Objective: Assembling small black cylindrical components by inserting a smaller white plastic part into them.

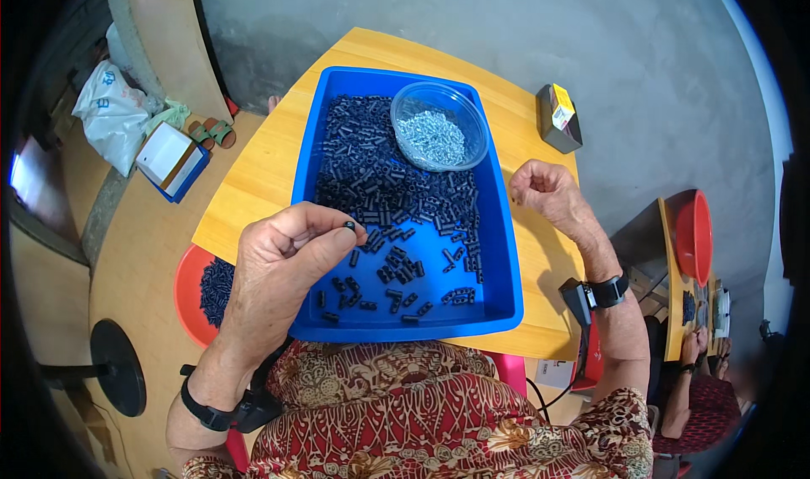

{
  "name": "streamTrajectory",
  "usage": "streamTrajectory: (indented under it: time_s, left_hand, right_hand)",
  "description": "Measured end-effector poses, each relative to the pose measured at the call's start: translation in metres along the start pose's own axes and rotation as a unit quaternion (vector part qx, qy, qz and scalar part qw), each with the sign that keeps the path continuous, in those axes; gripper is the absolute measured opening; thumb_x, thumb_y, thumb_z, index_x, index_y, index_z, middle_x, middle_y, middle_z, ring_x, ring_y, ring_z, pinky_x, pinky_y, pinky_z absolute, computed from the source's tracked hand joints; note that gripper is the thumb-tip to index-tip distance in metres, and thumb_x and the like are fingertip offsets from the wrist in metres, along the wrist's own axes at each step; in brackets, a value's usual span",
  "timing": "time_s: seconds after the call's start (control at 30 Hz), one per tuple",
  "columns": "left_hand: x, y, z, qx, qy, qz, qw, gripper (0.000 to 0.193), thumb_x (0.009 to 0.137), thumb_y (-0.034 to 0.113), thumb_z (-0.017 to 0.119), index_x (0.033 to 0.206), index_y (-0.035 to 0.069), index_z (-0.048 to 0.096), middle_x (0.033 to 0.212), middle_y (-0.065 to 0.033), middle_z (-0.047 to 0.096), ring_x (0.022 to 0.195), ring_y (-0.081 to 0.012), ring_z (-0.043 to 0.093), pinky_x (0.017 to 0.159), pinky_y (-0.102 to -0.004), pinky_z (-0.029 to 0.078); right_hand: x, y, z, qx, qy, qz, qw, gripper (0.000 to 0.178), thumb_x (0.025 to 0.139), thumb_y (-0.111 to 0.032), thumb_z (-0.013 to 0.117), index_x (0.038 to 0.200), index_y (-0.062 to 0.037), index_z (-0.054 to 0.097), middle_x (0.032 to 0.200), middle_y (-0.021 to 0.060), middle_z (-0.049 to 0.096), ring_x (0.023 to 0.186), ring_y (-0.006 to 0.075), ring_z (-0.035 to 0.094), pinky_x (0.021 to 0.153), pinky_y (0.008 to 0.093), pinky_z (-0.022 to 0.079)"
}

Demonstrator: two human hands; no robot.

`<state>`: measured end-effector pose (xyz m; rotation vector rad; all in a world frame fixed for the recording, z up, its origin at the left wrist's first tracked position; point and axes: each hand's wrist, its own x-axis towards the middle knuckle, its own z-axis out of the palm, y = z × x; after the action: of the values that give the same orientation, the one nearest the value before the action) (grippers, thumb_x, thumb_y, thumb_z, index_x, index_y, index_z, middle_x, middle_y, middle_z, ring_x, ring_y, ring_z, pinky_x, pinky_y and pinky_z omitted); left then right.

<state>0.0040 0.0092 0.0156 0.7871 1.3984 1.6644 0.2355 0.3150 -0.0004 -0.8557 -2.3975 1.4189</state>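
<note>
Left hand (283,251) over near-left part of blue plastic tray (405,333), thumb and index finger pinching small black piece (349,225). Right hand (547,190) above wooden table (253,184), just right of tray, fingers curled together; cannot tell whether anything held. In tray: dense heap of black pieces (359,146), looser ones nearer person; clear round bowl (483,133) of silvery screws (430,137) at far-right corner.

Black piece (349,225) — small, pinched, over tray (405,333)
</note>
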Motion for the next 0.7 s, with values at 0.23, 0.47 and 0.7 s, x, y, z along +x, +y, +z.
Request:
streamTrajectory:
  time_s: [0.23, 0.47, 0.7]
  left_hand:
    - [0.001, -0.002, -0.001, 0.006, 0.001, 0.004, 1.0, 0.02, 0.092, 0.013, 0.067, 0.104, -0.001, 0.07, 0.098, -0.0092, 0.072, 0.092, -0.0127, 0.065, 0.089, -0.0285, 0.05]
    - [0.0, -0.002, -0.002, -0.013, 0.002, 0.002, 1.0, 0.019, 0.092, 0.013, 0.067, 0.105, -0.001, 0.07, 0.098, -0.0096, 0.072, 0.092, -0.0128, 0.065, 0.088, -0.0278, 0.05]
    - [-0.001, 0.002, -0.001, -0.016, 0.004, -0.008, 1.0, 0.02, 0.092, 0.013, 0.066, 0.104, -0.002, 0.07, 0.098, -0.0093, 0.072, 0.091, -0.0123, 0.065, 0.087, -0.0273, 0.05]
  right_hand:
    - [-0.007, -0.047, 0.013, -0.043, 0.084, -0.063, 0.993, 0.004, 0.092, -0.001, 0.06, 0.095, 0.0013, 0.062, 0.085, 0.0005, 0.064, 0.082, 0.0075, 0.06, 0.079, 0.0261, 0.051]
    - [-0.004, -0.084, 0.064, -0.427, -0.107, -0.28, 0.853, 0.021, 0.086, -0.001, 0.062, 0.107, 0.0003, 0.064, 0.096, 0.0137, 0.063, 0.09, 0.0282, 0.066, 0.081, 0.04, 0.055]
    - [-0.001, -0.077, 0.084, -0.365, -0.19, -0.183, 0.893, 0.03, 0.083, 0.002, 0.063, 0.113, -0.0004, 0.063, 0.103, 0.0171, 0.06, 0.097, 0.035, 0.064, 0.086, 0.0442, 0.053]
